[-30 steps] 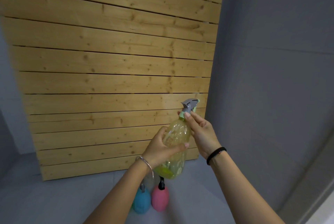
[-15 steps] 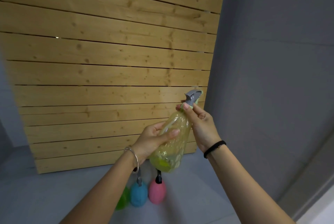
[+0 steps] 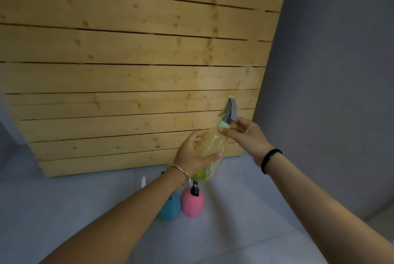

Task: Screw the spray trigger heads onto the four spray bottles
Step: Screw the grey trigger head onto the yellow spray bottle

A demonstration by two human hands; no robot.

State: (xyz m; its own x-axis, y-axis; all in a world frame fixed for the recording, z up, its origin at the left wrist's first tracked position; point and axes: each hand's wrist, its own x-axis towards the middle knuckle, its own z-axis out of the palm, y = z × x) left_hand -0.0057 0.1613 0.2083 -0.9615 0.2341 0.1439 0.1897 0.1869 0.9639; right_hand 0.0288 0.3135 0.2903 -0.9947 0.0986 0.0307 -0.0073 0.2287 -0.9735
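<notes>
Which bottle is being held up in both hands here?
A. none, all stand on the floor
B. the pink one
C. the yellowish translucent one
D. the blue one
C: the left hand grips the yellowish bottle and the right hand pinches its collar; the pink bottle and blue bottle stand below.

Left hand [image 3: 191, 155] gripping yellow bottle [image 3: 211, 143], right hand [image 3: 245, 135] pinching trigger head [image 3: 229, 114]

Three spray bottles in view: one yellow bottle [image 3: 210, 146] held aloft, and below it one pink bottle [image 3: 193, 203] and one blue bottle [image 3: 169, 208] side by side. Two trigger heads show clearly: grey [image 3: 229, 112] on the yellow, black [image 3: 195, 188] on the pink. Two hands, two wristbands.
</notes>
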